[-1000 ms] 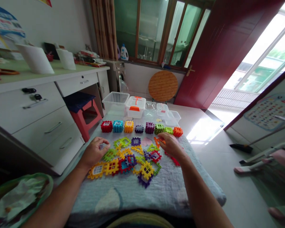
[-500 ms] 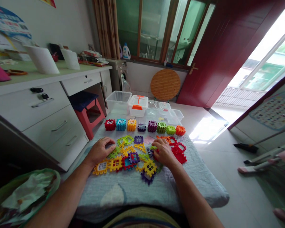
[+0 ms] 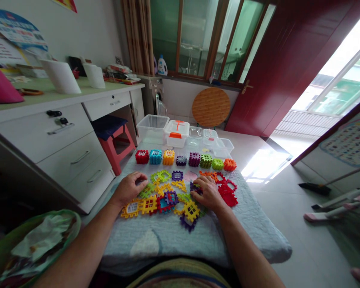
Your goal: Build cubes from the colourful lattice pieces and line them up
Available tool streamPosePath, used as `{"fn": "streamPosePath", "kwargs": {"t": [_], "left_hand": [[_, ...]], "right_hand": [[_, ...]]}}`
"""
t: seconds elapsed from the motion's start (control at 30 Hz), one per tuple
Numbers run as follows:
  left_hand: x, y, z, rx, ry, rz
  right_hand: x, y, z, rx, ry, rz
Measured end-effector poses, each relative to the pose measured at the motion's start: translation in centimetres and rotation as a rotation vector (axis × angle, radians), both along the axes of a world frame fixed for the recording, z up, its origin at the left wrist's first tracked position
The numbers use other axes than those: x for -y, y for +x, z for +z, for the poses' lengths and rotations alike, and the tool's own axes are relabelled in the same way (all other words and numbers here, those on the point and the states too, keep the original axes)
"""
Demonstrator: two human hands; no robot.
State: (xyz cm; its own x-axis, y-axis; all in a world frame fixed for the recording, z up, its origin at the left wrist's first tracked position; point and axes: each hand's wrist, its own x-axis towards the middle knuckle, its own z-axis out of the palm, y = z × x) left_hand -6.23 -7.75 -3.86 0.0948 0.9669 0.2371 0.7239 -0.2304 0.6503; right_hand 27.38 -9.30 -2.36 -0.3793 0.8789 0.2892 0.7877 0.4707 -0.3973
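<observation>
My left hand (image 3: 131,188) rests at the left edge of the loose pieces, fingers curved and apart from the thumb, holding nothing I can see. Beside it lies a green building piece (image 3: 147,191). My right hand (image 3: 208,193) reaches down over the pile, its fingers and thumb around a dark purple building piece (image 3: 194,187), partly hidden. Between my hands are a purple window piece (image 3: 177,176) and a yellow triangular piece (image 3: 179,185). Nearer me lie joined yellow pieces (image 3: 150,204) and a yellow window piece (image 3: 191,211) over a purple one. Red pieces (image 3: 228,197) lie right of my right hand.
Beyond the pile stands a row of colour-sorted stacks, from red (image 3: 142,157) to orange (image 3: 230,165). Behind them are an open clear bin (image 3: 153,128), a lidded box with orange clips (image 3: 177,134) and smaller clear containers. A cloth (image 3: 174,240) covers the table.
The purple piece now shows at my right fingertips, where a green piece showed before. My left hand has barely moved. The whole view has shifted slightly.
</observation>
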Motion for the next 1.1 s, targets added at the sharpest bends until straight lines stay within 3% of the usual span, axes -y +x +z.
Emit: {"fn": "streamPosePath", "kwargs": {"t": [0.3, 0.47, 0.67, 0.9, 1.1], "left_hand": [[0.0, 0.0, 0.0, -0.01, 0.018, 0.003], [0.0, 0.0, -0.1, -0.004, 0.023, 0.008], [0.0, -0.1, -0.1, -0.011, 0.035, 0.005], [-0.2, -0.2, -0.5, -0.016, 0.046, 0.004], [-0.1, -0.1, -0.4, -0.017, 0.064, 0.002]], "right_hand": [[-0.5, 0.2, -0.6, 0.016, 0.031, -0.069], [-0.6, -0.2, 0.0, 0.008, 0.082, -0.091], [-2.0, -2.9, 2.0, 0.03, 0.018, 0.073], [-1.3, -6.1, 2.9, 0.124, -0.189, 0.428], [-1.3, -6.5, 2.4, 0.142, -0.249, 0.414]]}}
